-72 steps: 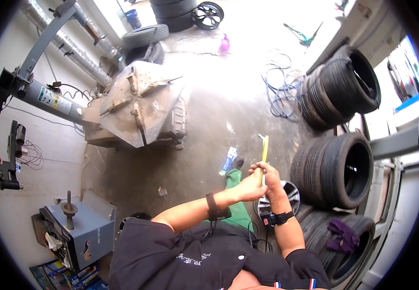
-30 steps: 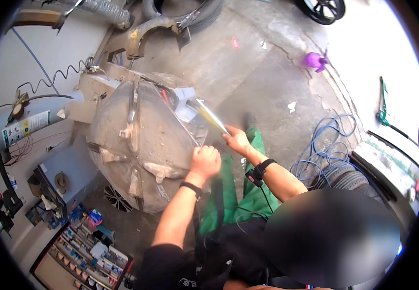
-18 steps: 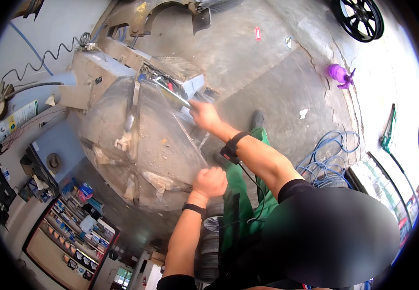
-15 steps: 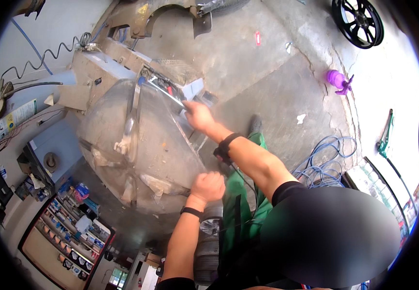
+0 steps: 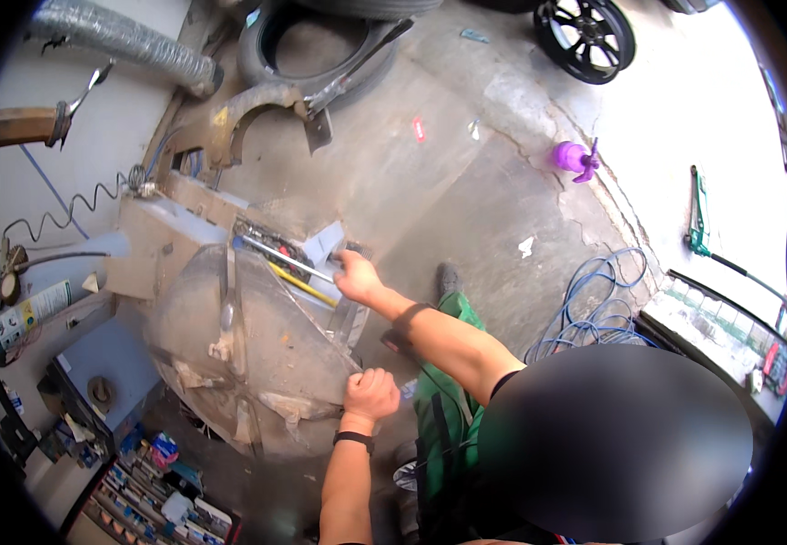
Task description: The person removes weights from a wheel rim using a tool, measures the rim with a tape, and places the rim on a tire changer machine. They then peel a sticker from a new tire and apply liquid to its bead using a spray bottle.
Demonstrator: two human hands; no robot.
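Nearest, L hand (image 5: pixel 372 396) is balled in a fist by the edge of the dusty turntable (image 5: pixel 275 354) — can't tell if anything's inside it. R hand (image 5: pixel 358 276) has its fingers closed on the near end of a silver rod (image 5: pixel 286 262) w/ a blue tip, slanting over the tool tray (image 5: pixel 323 240). Status AFAICT: yellow bar (image 5: pixel 302 286) is down along the tray's near side, out of both hands; rod's not yet let go. Farther — purple bottle (image 5: pixel 570 156), then black wheel rim (image 5: pixel 589 40).

Free room over the floor (image 5: pixel 466 213) right of the right fingers (image 5: pixel 348 264), dusty turntable (image 5: pixel 271 341) leftward.
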